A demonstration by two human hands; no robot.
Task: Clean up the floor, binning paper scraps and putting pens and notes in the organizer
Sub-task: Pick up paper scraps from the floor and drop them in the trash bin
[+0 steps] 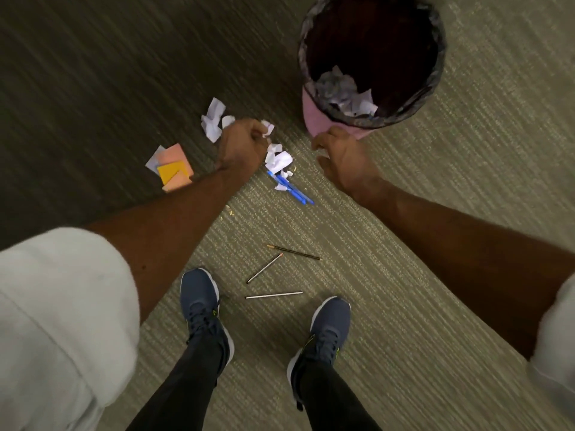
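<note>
left grip (242,144) holds paper scrap (268,128) | blue pens (291,187) axis upper-left to lower-right

Left hand (242,146) fisted on paper scrap (268,128); right hand (345,161) loosely curled

Ribbed, matt grey-green carpet floor (404,275) lies under crumpled white paper scraps (213,119), creased and dull, and flat matt paper notes in orange, yellow and pink (174,169). Smooth blue plastic pens (292,188) show a slight sheen. The round pink plastic bin (317,119) wears a crinkled, glossy black plastic liner (435,73). Navy mesh-cloth trainers (199,297) have smooth white soles
</note>
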